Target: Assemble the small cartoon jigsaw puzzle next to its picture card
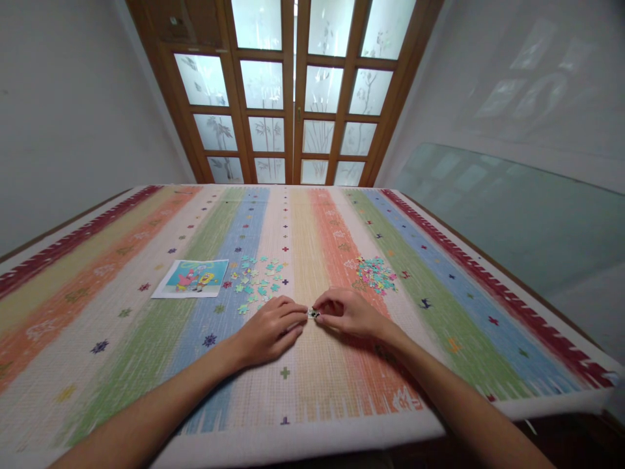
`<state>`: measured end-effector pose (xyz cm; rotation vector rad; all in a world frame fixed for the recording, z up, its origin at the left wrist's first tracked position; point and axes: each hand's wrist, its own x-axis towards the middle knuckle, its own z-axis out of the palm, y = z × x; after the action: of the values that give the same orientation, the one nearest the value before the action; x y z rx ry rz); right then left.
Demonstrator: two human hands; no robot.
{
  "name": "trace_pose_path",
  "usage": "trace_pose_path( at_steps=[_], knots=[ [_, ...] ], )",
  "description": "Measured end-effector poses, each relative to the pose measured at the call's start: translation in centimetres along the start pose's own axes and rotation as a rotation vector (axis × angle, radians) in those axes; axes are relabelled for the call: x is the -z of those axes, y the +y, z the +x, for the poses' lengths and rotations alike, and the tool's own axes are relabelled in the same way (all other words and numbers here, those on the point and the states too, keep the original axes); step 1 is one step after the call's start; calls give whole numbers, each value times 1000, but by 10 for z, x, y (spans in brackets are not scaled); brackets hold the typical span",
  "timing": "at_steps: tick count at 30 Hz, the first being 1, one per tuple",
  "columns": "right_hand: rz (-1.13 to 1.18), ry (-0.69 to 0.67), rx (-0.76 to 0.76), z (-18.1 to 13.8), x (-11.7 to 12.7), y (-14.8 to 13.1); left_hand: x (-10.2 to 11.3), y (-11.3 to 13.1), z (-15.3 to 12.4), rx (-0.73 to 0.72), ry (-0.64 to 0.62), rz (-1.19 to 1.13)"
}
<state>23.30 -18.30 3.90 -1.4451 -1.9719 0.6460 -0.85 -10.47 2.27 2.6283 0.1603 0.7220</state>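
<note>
Our left forearm (190, 378) and right forearm (449, 384) enter from the lower corners, nearest the camera, and converge over the worktop (263, 449), probably so that both hands meet squarely before us. Striped cloth (317, 384) covers the worktop; its weave presumably limits sliding of small parts.

Our left hand (277, 326) rests palm down, fingers bent and close together, fingertips at the left edge of a small jigsaw piece (313, 312); we cannot tell whether its thumb also grips. Our right hand (352, 314) pinches the opposite edge between thumb and forefinger. We judge that the left steadies while the right controls the angle.

Beyond the left hand, we have a printed picture (198, 278) lying flat and face up, likely to remain readable without lifting. Beside it, loose pieces (248, 288) are spread apart, which seems to leave each outline visible. To the right, beyond the right hand, we have a denser pile (377, 275) of multicoloured pieces, apparently set aside to leave the middle free.

Smallest of all, the held piece sits on the yellow stripe between both groups; its contact with the cloth is hidden from us
</note>
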Motion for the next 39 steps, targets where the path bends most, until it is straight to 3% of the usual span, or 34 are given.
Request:
trace_pose_path(
  at_steps=[8, 39],
  knots=[
    [-135, -1, -26, 1, 2, 2, -2, -4, -3, -34, -56, 147],
    [-327, 13, 87, 0, 2, 3, -2, -3, -3, -53, -66, 180]
  ],
)
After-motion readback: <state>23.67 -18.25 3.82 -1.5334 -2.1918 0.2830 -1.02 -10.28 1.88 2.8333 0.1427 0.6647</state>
